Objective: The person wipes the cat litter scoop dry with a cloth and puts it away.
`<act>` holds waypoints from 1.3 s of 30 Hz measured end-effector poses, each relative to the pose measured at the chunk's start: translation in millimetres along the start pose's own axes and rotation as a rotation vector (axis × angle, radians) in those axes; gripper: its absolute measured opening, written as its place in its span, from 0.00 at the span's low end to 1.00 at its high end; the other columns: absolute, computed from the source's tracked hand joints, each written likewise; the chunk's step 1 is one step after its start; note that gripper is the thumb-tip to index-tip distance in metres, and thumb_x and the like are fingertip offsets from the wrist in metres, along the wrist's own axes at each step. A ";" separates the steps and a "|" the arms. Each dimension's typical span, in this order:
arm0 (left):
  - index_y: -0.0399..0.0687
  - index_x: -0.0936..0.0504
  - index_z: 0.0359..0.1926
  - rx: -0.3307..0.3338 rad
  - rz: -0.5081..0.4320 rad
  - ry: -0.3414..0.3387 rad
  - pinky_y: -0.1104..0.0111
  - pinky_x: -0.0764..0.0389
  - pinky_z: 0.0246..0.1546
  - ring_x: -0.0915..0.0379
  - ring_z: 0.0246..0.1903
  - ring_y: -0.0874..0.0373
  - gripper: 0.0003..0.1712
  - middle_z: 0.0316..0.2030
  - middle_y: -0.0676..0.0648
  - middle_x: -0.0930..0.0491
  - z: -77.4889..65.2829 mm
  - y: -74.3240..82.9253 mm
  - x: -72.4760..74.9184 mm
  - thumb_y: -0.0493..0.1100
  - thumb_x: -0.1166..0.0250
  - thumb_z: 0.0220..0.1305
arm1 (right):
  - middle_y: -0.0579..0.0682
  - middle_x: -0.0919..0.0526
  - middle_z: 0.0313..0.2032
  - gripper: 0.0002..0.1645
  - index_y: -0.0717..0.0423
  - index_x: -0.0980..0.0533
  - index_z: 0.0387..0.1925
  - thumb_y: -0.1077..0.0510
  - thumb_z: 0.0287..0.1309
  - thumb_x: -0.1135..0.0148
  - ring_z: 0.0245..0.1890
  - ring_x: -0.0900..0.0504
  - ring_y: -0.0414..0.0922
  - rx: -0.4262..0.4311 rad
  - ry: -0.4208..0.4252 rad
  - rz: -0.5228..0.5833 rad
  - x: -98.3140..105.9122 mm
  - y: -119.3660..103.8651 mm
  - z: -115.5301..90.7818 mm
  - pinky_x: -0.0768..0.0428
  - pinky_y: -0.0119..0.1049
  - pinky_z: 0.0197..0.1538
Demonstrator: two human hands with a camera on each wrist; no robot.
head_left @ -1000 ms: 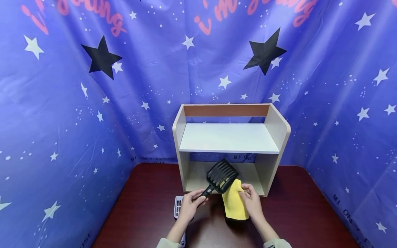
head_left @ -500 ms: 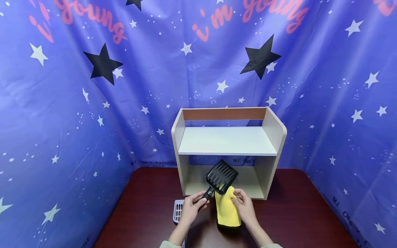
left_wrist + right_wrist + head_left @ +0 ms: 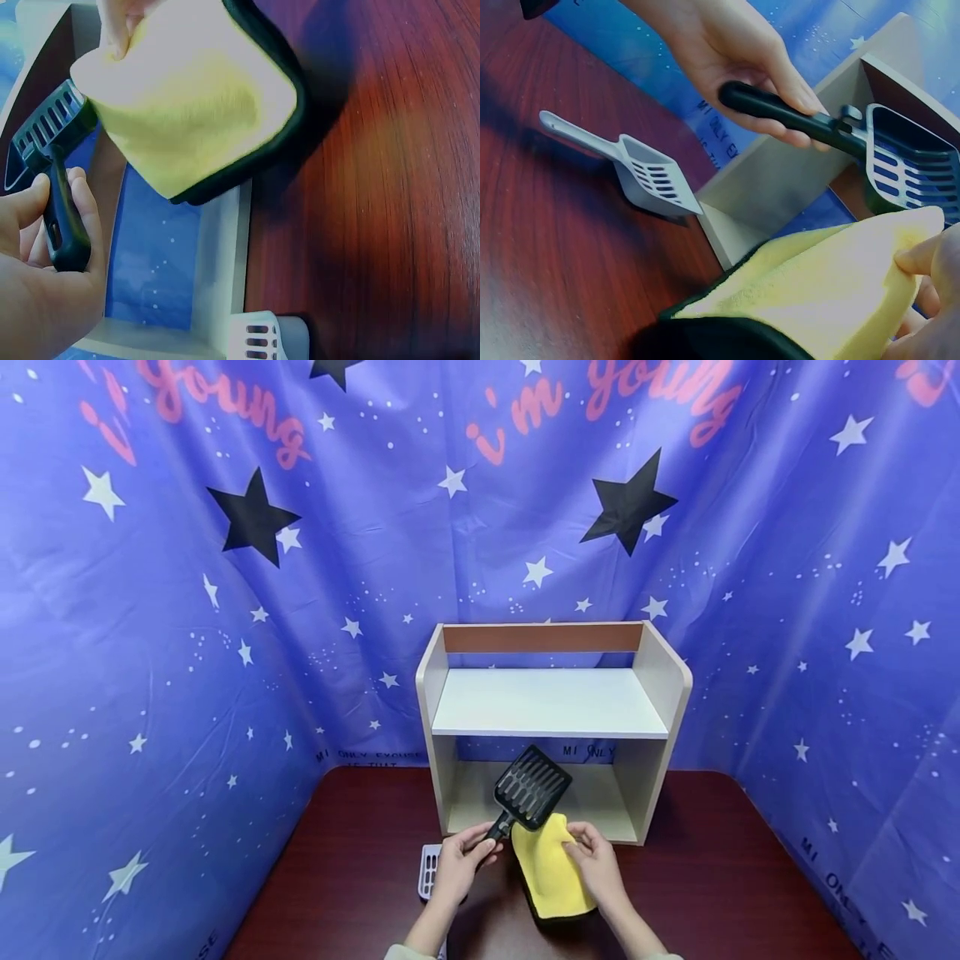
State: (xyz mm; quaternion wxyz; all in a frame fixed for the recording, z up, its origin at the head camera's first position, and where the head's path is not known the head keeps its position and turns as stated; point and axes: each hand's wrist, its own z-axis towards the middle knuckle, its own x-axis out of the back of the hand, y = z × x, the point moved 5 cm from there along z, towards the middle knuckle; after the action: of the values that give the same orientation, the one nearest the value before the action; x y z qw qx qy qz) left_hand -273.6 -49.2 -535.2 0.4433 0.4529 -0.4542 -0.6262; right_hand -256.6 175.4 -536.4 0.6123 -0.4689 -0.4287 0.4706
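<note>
A black slotted litter scoop [image 3: 532, 787] is held up in front of the shelf's lower compartment. My left hand [image 3: 457, 867] grips its handle [image 3: 64, 225], thumb on one side and fingers curled on the other. A yellow cloth with a dark edge and backing [image 3: 555, 878] hangs from my right hand [image 3: 597, 865], which pinches it near its upper corner. In the head view the cloth's top lies at the scoop's lower right corner; whether they touch I cannot tell. A light grey litter scoop [image 3: 646, 196] rests on the table, partly hidden by the left hand in the head view.
Behind the hands stands a pale wooden two-tier shelf [image 3: 551, 700] with upright side panels. It sits on a dark red wood-grain table [image 3: 352, 860]. A blue star-printed curtain [image 3: 405, 568] surrounds the table at the back and sides.
The right hand and cloth have shifted left and lower against the scoop, and the cloth now hangs more spread out. The left hand still holds the scoop. The head view has tilted slightly.
</note>
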 end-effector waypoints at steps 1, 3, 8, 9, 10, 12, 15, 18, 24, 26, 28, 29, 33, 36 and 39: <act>0.23 0.28 0.55 -0.004 0.002 0.000 0.66 0.18 0.39 0.17 0.38 0.49 0.21 0.47 0.26 0.23 -0.4 0.2 1.0 0.31 0.40 0.62 | 0.67 0.22 0.47 0.15 0.72 0.29 0.47 0.73 0.56 0.43 0.37 0.20 0.32 -0.008 0.013 -0.009 2.8 0.3 0.9 0.22 0.25 0.39; 0.22 0.29 0.55 -0.011 0.010 -0.003 0.66 0.18 0.39 0.17 0.38 0.50 0.21 0.47 0.26 0.23 -1.2 0.7 2.3 0.31 0.41 0.62 | 0.67 0.22 0.48 0.15 0.72 0.29 0.48 0.72 0.57 0.43 0.38 0.22 0.30 -0.017 0.046 -0.035 8.8 1.0 3.0 0.23 0.24 0.38; 0.23 0.28 0.54 0.007 0.017 -0.001 0.67 0.18 0.38 0.18 0.39 0.46 0.21 0.47 0.26 0.23 -2.5 -0.8 3.8 0.31 0.40 0.61 | 0.65 0.24 0.50 0.15 0.71 0.29 0.48 0.70 0.58 0.43 0.37 0.24 0.26 -0.025 0.137 -0.031 16.3 0.8 8.9 0.25 0.21 0.38; 0.23 0.28 0.54 0.008 0.020 -0.005 0.67 0.18 0.38 0.18 0.39 0.44 0.21 0.47 0.26 0.23 -2.7 -1.2 3.5 0.31 0.40 0.61 | 0.65 0.24 0.50 0.15 0.71 0.29 0.48 0.70 0.58 0.43 0.37 0.24 0.26 -0.023 0.154 -0.011 16.4 0.0 9.9 0.24 0.21 0.39; 0.23 0.27 0.54 0.018 0.021 -0.005 0.67 0.18 0.38 0.18 0.39 0.44 0.21 0.46 0.27 0.22 -2.7 -1.9 3.2 0.32 0.39 0.61 | 0.64 0.24 0.50 0.15 0.71 0.29 0.48 0.70 0.58 0.43 0.36 0.24 0.26 -0.022 0.168 0.006 16.3 -0.2 11.2 0.24 0.21 0.39; 0.24 0.27 0.54 0.030 0.026 -0.013 0.67 0.18 0.38 0.18 0.40 0.44 0.22 0.46 0.28 0.22 -2.7 -3.3 2.4 0.32 0.39 0.61 | 0.64 0.24 0.50 0.15 0.72 0.29 0.48 0.71 0.57 0.43 0.37 0.24 0.25 -0.013 0.188 0.034 15.7 -1.0 13.3 0.24 0.20 0.40; 0.25 0.27 0.55 0.047 0.024 -0.020 0.68 0.18 0.38 0.18 0.40 0.44 0.22 0.46 0.28 0.21 -2.5 -5.2 1.4 0.32 0.39 0.61 | 0.65 0.24 0.51 0.15 0.72 0.29 0.47 0.72 0.57 0.42 0.39 0.24 0.25 -0.007 0.203 0.047 14.8 -2.0 14.7 0.25 0.18 0.42; 0.26 0.27 0.55 0.062 0.019 -0.016 0.68 0.18 0.38 0.19 0.41 0.42 0.22 0.46 0.29 0.21 -2.6 -6.3 1.2 0.32 0.39 0.61 | 0.66 0.24 0.52 0.15 0.71 0.28 0.47 0.72 0.56 0.41 0.43 0.23 0.29 -0.006 0.195 0.033 12.7 -2.4 14.2 0.27 0.16 0.44; 0.24 0.28 0.55 0.049 0.016 -0.021 0.68 0.18 0.38 0.18 0.39 0.47 0.22 0.46 0.28 0.22 -1.5 -6.0 -0.6 0.32 0.40 0.62 | 0.66 0.21 0.49 0.14 0.70 0.26 0.44 0.72 0.54 0.40 0.44 0.23 0.29 0.022 0.170 -0.013 6.9 -2.0 8.8 0.29 0.14 0.46; 0.24 0.28 0.55 0.044 0.007 -0.024 0.68 0.18 0.38 0.17 0.39 0.49 0.22 0.46 0.27 0.22 -0.6 -5.1 -1.9 0.32 0.40 0.62 | 0.66 0.20 0.47 0.14 0.70 0.25 0.43 0.72 0.53 0.39 0.41 0.24 0.26 0.031 0.165 -0.017 5.0 -1.7 7.2 0.28 0.15 0.45; 0.24 0.28 0.56 0.048 0.001 -0.024 0.68 0.18 0.38 0.17 0.38 0.51 0.22 0.47 0.28 0.22 0.4 -5.0 -2.7 0.32 0.40 0.62 | 0.65 0.19 0.46 0.13 0.69 0.24 0.43 0.73 0.52 0.39 0.40 0.24 0.25 0.034 0.159 -0.017 3.0 -0.6 6.3 0.27 0.15 0.44; 0.24 0.28 0.56 0.046 0.004 -0.025 0.68 0.18 0.38 0.17 0.38 0.51 0.22 0.47 0.27 0.22 0.8 -4.8 -3.0 0.32 0.40 0.62 | 0.65 0.19 0.45 0.13 0.69 0.24 0.42 0.73 0.52 0.39 0.39 0.24 0.25 0.038 0.152 -0.018 2.2 -0.2 6.1 0.27 0.15 0.44; 0.24 0.28 0.55 0.038 0.011 -0.016 0.66 0.18 0.39 0.17 0.39 0.49 0.21 0.47 0.27 0.23 2.1 -3.3 -1.9 0.31 0.41 0.62 | 0.65 0.18 0.43 0.13 0.69 0.24 0.42 0.73 0.51 0.38 0.39 0.23 0.25 0.078 0.115 -0.040 1.7 0.1 5.8 0.26 0.16 0.43; 0.24 0.27 0.54 0.027 0.030 0.010 0.64 0.18 0.40 0.18 0.39 0.46 0.20 0.47 0.26 0.23 1.8 1.5 1.2 0.29 0.41 0.62 | 0.64 0.17 0.42 0.12 0.68 0.22 0.41 0.73 0.52 0.38 0.38 0.22 0.28 0.142 0.098 -0.071 4.6 -4.3 5.2 0.25 0.18 0.40; 0.23 0.26 0.52 -0.011 0.076 0.026 0.60 0.19 0.40 0.18 0.39 0.43 0.18 0.45 0.26 0.22 -0.5 10.7 3.5 0.28 0.41 0.61 | 0.60 0.16 0.39 0.12 0.64 0.21 0.41 0.71 0.53 0.38 0.37 0.22 0.32 0.211 0.080 -0.112 7.4 -11.9 4.6 0.25 0.21 0.37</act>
State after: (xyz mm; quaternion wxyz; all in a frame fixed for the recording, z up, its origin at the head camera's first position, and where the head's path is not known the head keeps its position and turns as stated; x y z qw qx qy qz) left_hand -272.3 -54.8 -525.5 0.4750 0.4408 -0.4619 -0.6055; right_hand -257.5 181.9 -523.2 0.7002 -0.3957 -0.3774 0.4590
